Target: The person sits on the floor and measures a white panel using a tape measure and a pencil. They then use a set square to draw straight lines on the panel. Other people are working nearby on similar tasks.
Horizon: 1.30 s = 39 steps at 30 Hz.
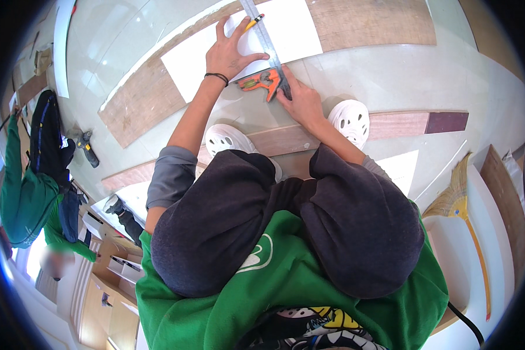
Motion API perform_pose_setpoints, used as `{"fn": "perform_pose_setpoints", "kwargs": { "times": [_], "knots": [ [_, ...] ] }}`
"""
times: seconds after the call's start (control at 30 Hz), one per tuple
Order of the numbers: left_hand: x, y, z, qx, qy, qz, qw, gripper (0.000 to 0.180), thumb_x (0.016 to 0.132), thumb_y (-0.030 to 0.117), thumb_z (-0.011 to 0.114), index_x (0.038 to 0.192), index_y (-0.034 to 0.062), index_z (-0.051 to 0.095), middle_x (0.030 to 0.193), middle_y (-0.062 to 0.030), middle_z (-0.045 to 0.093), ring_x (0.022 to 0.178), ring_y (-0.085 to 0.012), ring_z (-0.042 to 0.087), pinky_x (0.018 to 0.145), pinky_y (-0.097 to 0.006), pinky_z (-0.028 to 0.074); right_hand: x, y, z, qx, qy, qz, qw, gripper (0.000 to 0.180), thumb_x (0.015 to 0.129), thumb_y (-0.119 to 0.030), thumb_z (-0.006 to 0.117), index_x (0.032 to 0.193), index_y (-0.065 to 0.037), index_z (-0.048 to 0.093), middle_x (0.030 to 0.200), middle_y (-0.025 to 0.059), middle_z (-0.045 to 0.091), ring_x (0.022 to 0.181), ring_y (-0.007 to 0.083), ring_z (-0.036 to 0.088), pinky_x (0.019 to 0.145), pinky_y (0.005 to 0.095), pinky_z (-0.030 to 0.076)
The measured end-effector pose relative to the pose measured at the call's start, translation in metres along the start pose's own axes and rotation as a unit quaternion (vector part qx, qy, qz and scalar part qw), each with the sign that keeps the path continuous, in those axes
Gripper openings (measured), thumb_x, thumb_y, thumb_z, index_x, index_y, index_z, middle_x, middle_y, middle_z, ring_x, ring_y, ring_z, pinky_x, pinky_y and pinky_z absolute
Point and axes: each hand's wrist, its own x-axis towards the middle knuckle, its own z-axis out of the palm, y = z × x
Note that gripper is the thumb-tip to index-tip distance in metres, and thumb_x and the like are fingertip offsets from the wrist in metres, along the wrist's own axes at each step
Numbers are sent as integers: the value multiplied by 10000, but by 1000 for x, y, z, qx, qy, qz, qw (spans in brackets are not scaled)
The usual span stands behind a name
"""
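In the head view, the work lies on the tiled floor [458, 76] before the crouching person: a white sheet [297, 32] rests over a wooden board [373, 23], with bare wood showing at both sides. A square with an orange head [268, 80] and a metal ruler [265, 41] is in place, the ruler running across the sheet and the head by its near edge.

The left hand [230, 57] is spread wide over the sheet, its thumb reaching to the ruler's edge. A yellow pencil [253, 23] sits at its index finger, one end over the ruler; whether the fingers grip it or just rest by it, I cannot tell. The right hand [300, 100] is closed around the near end of the square, by the head.

As far as can be judged, the setting-up is done: sheet laid, square placed, pencil within reach. The sheet looks uncut where it shows, and no drawn line can be made out along the ruler, though a faint one could be too small to see. Any marking there therefore seems left to do. A narrower wooden strip [391, 125] lies by the white shoes [350, 121], with neither hand on it.
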Motion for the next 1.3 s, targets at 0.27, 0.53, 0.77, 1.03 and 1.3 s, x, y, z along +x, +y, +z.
{"fn": "perform_pose_setpoints", "kwargs": {
  "times": [0.27, 0.53, 0.77, 1.03, 1.3],
  "knots": [
    [-1, -2, 1, -12, 17, 12, 1000, 1066, 521, 777, 770, 1435, 311, 482, 1491, -196, 342, 965, -350, 700, 758, -407, 602, 1, -1, -1, 6, -7, 8, 1000, 665, 843, -284, 667, 1440, -98, 441, 858, 172, 691, 680, 353, 675, 612, 444, 548],
    [-1, -1, 0, -2, 6, 0, 1000, 1066, 522, 780, 768, 1433, 308, 481, 1493, -193, 339, 952, -349, 703, 743, -407, 605, 1, -2, -1, 10, -6, 12, 1000, 671, 837, -283, 668, 1443, -111, 436, 857, 172, 691, 680, 356, 675, 609, 448, 547],
    [-1, 0, 0, -11, 9, 0, 1000, 1064, 519, 779, 769, 1435, 323, 473, 1498, -190, 329, 970, -353, 697, 738, -408, 605, 1, -3, -2, 11, -13, 24, 1000, 663, 839, -273, 677, 1441, -121, 443, 859, 180, 689, 701, 359, 678, 617, 439, 547],
    [-11, -18, 1, -75, 113, 22, 991, 968, 670, 689, 758, 1442, 202, 434, 1413, -174, 393, 865, -339, 688, 662, -384, 603, 11, -14, -48, 47, 85, 76, 992, 635, 861, -325, 688, 1399, -69, 469, 771, 94, 642, 638, 247, 639, 591, 368, 518],
    [13, 32, -30, -172, 83, 230, 954, 551, 815, 281, 681, 1183, 19, 366, 1081, -164, 516, 699, -307, 626, 586, -408, 523, 109, -42, -78, 471, -139, 32, 870, 334, 964, -348, 594, 1138, -62, 596, 689, 6, 559, 602, 97, 517, 585, 254, 440]
  ]
}}
